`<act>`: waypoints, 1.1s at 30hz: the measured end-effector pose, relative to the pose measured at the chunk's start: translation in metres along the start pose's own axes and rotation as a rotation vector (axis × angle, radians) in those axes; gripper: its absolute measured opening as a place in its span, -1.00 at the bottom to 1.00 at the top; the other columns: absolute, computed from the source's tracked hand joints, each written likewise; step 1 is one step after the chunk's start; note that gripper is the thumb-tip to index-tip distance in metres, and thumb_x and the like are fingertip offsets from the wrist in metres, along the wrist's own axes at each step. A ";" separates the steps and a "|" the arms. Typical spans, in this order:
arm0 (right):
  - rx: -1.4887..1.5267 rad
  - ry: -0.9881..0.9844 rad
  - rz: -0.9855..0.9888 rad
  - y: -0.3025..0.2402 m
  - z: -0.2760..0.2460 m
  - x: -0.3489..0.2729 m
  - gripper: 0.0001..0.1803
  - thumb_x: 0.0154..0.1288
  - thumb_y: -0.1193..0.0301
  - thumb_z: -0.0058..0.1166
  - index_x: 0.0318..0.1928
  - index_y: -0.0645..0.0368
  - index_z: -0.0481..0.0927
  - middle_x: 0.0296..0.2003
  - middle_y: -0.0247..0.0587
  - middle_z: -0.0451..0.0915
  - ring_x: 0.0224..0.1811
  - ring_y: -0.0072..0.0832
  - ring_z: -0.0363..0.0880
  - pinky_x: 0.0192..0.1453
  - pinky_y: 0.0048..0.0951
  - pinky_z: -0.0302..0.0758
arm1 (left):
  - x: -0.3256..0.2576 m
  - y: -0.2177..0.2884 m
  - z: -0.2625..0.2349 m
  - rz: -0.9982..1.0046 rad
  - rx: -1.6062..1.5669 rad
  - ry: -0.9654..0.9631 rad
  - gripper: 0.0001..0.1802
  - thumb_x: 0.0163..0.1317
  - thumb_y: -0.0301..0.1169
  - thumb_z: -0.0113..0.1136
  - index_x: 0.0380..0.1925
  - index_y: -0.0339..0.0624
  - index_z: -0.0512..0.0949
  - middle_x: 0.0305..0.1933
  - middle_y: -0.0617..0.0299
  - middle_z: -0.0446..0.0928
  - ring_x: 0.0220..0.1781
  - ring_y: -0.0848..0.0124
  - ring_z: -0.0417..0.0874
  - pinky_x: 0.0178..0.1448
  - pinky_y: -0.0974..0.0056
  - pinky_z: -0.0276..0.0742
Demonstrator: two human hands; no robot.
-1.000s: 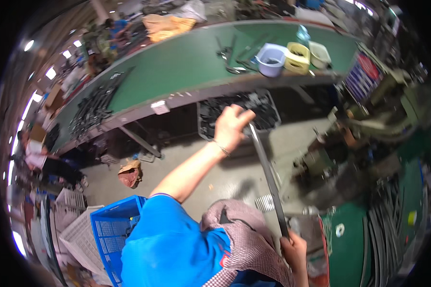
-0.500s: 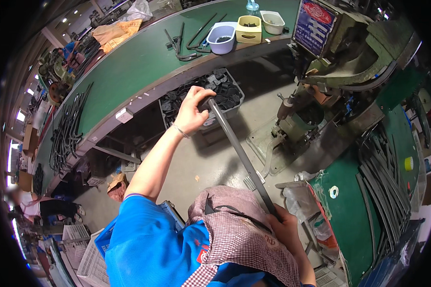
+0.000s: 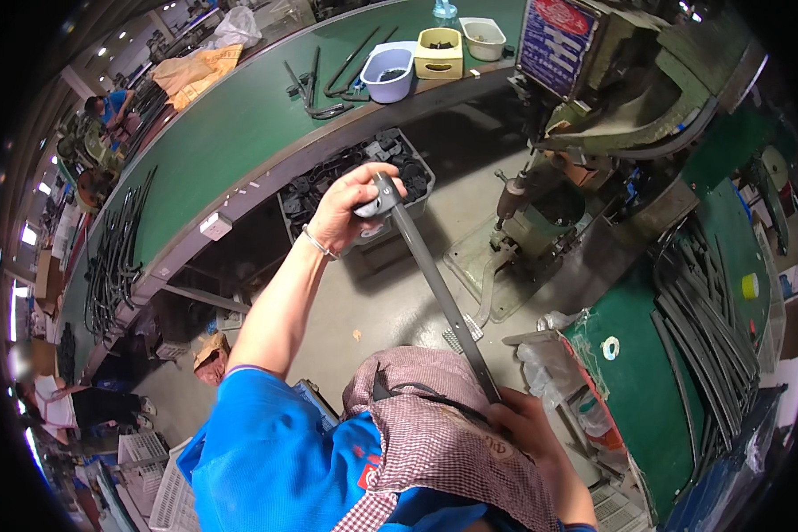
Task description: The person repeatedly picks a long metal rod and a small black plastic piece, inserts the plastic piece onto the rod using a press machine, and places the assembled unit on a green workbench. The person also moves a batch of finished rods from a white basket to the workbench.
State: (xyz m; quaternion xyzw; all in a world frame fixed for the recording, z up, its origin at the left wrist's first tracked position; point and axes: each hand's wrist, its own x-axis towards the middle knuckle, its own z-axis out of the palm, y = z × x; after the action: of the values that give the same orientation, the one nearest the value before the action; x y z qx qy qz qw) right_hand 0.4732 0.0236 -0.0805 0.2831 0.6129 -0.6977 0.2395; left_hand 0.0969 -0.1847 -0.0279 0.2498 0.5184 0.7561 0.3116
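Observation:
A dark grey metal tube with small holes slants across in front of me. Its upper end carries a dark fitting, partly covered by fingers. My left hand is closed round this fitting, thumb on its near side. Lower down, my right hand grips the other end of the tube close to my checked apron. Behind my left hand, under the bench, stands a grey bin full of black plastic parts.
On the green bench are bent tubes, a lilac tub, a yellow bin and a white tub. A green press machine stands at right, above a second green table with stacked dark tubes.
My left hand has turned at the top of the tube, and more of the fitting now shows. The tube's lower end has shifted slightly left, while the whole view has swung a little.

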 end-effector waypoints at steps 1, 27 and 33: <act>-0.113 0.120 -0.149 0.000 0.005 0.005 -0.55 0.23 0.42 0.20 0.14 0.23 0.52 -0.17 -0.02 0.68 -0.12 -0.38 0.68 -0.07 -0.35 0.55 | 0.003 -0.005 0.004 -0.008 -0.058 0.025 -0.60 0.28 -0.37 0.01 0.13 -0.18 0.40 -0.15 0.10 0.61 -0.47 0.58 0.51 -0.59 0.52 0.31; -0.845 0.674 -0.623 -0.143 -0.016 0.081 -0.64 0.35 0.24 0.00 0.10 0.06 0.43 -0.21 -0.07 0.56 -0.25 0.02 0.57 -0.19 -0.06 0.51 | 0.054 -0.071 0.067 -0.345 -0.246 0.031 -0.60 0.43 -0.23 -0.12 0.08 -0.29 0.45 -0.14 0.09 0.59 -0.40 0.42 0.55 -0.41 0.45 0.47; -0.911 0.751 -0.378 -0.177 -0.009 0.098 -0.67 0.31 0.28 0.06 0.06 0.07 0.48 -0.24 -0.05 0.57 -0.22 0.02 0.56 -0.19 -0.08 0.48 | 0.082 -0.071 0.064 -0.292 -0.198 -0.104 -0.60 0.43 -0.23 -0.07 0.03 -0.38 0.43 -0.35 0.13 0.50 -0.49 0.42 0.48 -0.44 0.40 0.36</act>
State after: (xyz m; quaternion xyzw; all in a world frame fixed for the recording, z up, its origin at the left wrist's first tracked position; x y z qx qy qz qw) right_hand 0.2823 0.0571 -0.0218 0.2655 0.9311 -0.2491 -0.0235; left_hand 0.1009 -0.0654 -0.0690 0.1789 0.4555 0.7361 0.4676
